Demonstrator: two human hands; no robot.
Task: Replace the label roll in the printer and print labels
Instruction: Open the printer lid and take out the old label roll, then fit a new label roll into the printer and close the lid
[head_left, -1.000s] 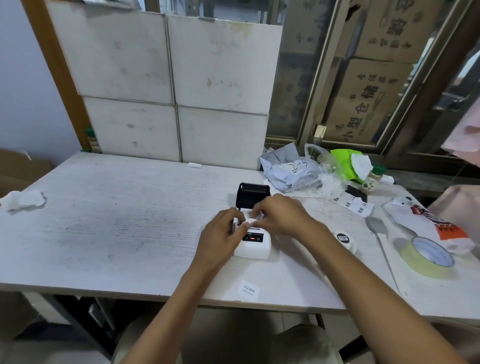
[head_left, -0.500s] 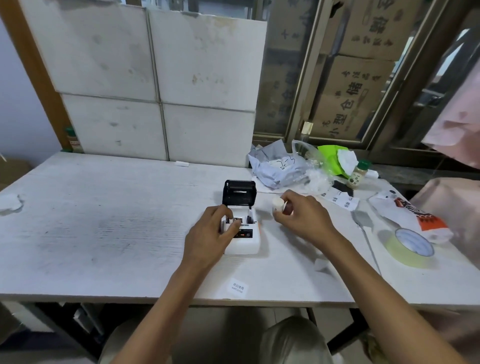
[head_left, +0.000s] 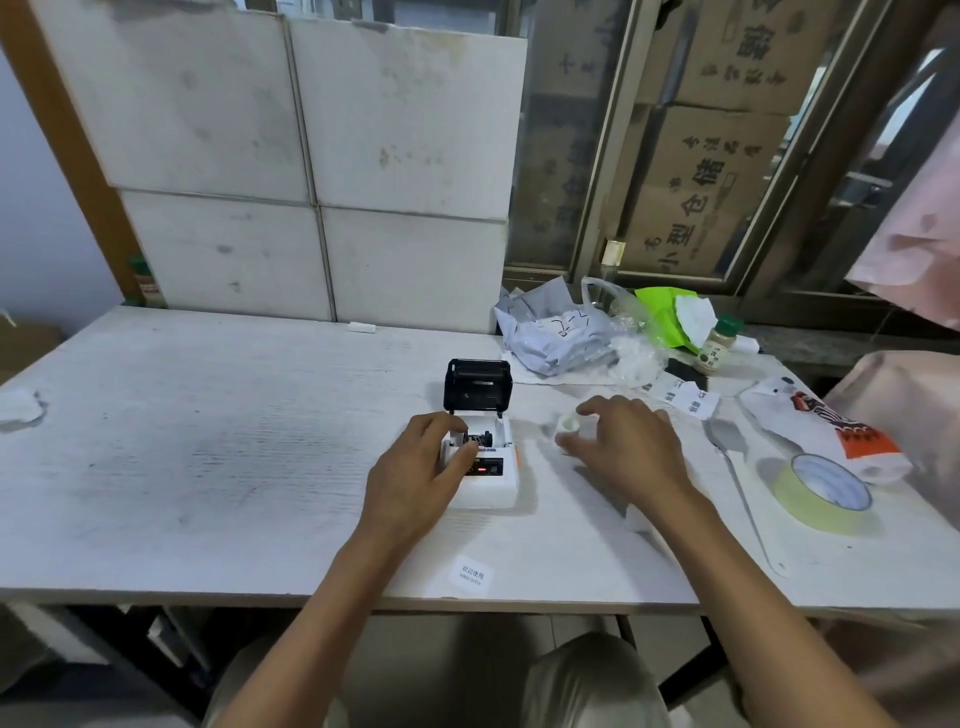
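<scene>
A small white label printer (head_left: 488, 480) stands on the white table (head_left: 208, 457), its black lid (head_left: 478, 385) flipped up and the roll bay bare. My left hand (head_left: 415, 478) grips the printer's left side, thumb at the bay's edge. To the right of the printer, my right hand (head_left: 623, 447) holds a small white label roll (head_left: 567, 423) low over the table, between thumb and fingers. A printed label (head_left: 470, 576) lies near the table's front edge.
A roll of yellow-green tape (head_left: 821, 493) and a metal spatula (head_left: 732, 457) lie to the right. Crumpled bags (head_left: 556, 338), loose labels (head_left: 685, 397), a small bottle (head_left: 719, 340) and a printed packet (head_left: 831, 431) crowd the back right. White panels (head_left: 311, 166) lean behind the table.
My right hand lifted the label roll out of the printer and carried it to the right, down near the table. My left hand stayed on the printer.
</scene>
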